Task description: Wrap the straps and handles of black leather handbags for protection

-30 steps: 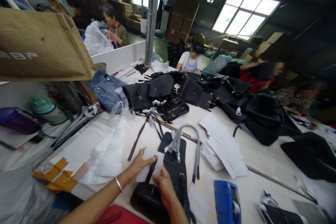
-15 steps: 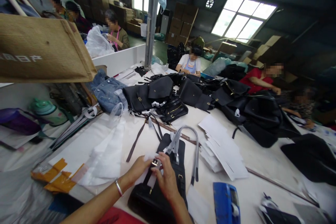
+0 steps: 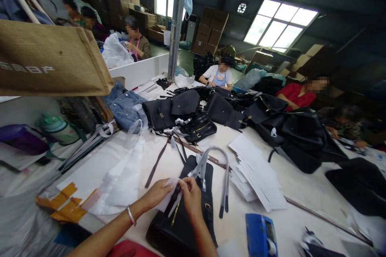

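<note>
Over the table (image 3: 289, 225), left hand (image 3: 158, 192) pinched white sheet (image 3: 164, 204) by black strap (image 3: 174, 196), right hand (image 3: 192, 196), fingers bunched together, hold unclear, at its upper end; likely wrapping, next move wanted a snug fold

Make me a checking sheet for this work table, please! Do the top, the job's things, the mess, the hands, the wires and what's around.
Surface: flat white tabletop, orange tape at its near left corner.
Job's things: black leather-look bag with a gold-coloured zip, lying below the hands; thin white sheet by its dark narrow strap.
Clutter: heaped black bags, loosely stacked white rectangular sheets, blue plastic tool.
Hands: left hand pinches the thin white sheet; right hand is close beside it, fingers bent, exact grip unclear.
Cables: nothing seen.
Surroundings: grey metal post, bright paned window, person in a red top, other people.
</note>
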`<move>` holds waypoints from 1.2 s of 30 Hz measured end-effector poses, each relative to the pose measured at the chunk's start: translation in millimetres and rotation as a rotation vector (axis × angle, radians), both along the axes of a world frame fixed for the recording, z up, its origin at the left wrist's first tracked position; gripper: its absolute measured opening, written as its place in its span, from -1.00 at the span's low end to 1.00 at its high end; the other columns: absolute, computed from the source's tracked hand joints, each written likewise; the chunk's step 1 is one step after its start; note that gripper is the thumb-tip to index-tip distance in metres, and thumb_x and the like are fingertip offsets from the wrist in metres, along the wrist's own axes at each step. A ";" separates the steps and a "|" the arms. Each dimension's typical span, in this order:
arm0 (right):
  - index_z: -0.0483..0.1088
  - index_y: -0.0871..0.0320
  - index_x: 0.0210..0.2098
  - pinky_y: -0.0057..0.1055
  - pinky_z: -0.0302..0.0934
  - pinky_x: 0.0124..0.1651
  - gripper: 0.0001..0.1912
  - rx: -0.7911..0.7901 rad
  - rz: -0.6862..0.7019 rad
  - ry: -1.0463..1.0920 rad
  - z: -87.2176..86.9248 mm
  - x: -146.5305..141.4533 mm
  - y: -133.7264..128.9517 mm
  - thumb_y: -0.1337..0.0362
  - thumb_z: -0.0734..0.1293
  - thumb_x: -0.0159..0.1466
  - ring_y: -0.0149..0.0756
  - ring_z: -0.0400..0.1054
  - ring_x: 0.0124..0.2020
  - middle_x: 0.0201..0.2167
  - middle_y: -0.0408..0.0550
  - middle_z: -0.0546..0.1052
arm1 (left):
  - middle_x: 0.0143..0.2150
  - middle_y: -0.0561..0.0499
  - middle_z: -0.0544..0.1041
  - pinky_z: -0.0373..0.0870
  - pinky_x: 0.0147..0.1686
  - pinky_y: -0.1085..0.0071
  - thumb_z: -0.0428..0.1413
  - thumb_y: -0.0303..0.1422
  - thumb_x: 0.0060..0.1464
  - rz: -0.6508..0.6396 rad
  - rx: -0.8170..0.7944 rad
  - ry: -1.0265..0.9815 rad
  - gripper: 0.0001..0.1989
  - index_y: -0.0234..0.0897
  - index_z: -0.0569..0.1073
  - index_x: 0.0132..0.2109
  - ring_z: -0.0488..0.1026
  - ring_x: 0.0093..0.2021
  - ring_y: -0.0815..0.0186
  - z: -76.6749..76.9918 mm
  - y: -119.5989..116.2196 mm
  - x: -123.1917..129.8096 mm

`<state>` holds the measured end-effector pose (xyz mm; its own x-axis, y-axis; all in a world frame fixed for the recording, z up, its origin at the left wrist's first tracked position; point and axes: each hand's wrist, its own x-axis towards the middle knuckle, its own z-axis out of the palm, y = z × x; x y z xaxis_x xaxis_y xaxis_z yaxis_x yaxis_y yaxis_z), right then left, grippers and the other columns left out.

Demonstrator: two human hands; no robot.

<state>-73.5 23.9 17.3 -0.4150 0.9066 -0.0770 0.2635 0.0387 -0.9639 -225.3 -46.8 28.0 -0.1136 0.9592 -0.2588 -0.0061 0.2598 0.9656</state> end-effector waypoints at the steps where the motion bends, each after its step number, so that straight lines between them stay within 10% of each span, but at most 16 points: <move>1: 0.34 0.13 -0.37 -0.48 0.13 -0.40 -0.78 0.001 -0.007 0.002 -1.1 -0.6 -0.2 0.09 0.28 0.23 -0.37 0.27 -0.47 -0.51 -0.20 0.40 | -0.18 -0.04 0.61 0.35 -0.08 0.28 0.04 -0.27 0.11 0.004 -0.010 -0.026 -0.66 -0.31 0.53 -0.03 0.50 -0.13 0.11 1.3 -0.7 0.4; 10: 0.37 0.12 -0.31 -0.46 0.13 -0.39 -0.80 0.045 -0.081 -0.088 -7.5 0.5 2.2 0.11 0.29 0.21 -0.36 0.27 -0.48 -0.50 -0.20 0.41 | -0.02 -0.10 0.56 0.32 0.05 0.23 0.12 -0.25 0.07 0.092 -0.032 -0.401 -0.57 -0.30 0.44 0.07 0.48 -0.04 0.13 12.1 -5.1 25.5; 24: 0.49 0.17 -0.20 -0.33 0.25 -0.12 -0.68 -0.294 -0.160 0.323 -16.6 20.5 -8.6 0.10 0.34 0.15 -0.23 0.42 -0.22 -0.28 -0.04 0.57 | -0.02 -0.14 0.56 0.30 0.09 0.15 0.14 -0.19 0.02 0.092 -0.085 -0.177 -0.50 -0.38 0.44 0.07 0.45 0.03 0.04 3.8 6.0 48.6; 36: 0.49 0.19 -0.32 -0.37 0.27 -0.25 -0.72 -0.376 -0.238 0.375 -25.7 13.6 -0.2 0.15 0.44 0.02 -0.31 0.39 -0.39 -0.44 -0.13 0.54 | -0.09 -0.09 0.59 0.39 0.01 0.22 0.17 -0.13 0.03 0.066 -0.219 -0.129 -0.50 -0.32 0.44 0.07 0.51 -0.08 0.11 5.4 14.6 48.3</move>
<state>-59.9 23.7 -8.4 -0.2644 0.9169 -0.2988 -0.1393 -0.3429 -0.9290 -177.0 -32.1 33.4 -0.1264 0.8703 -0.4760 -0.1493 0.4577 0.8765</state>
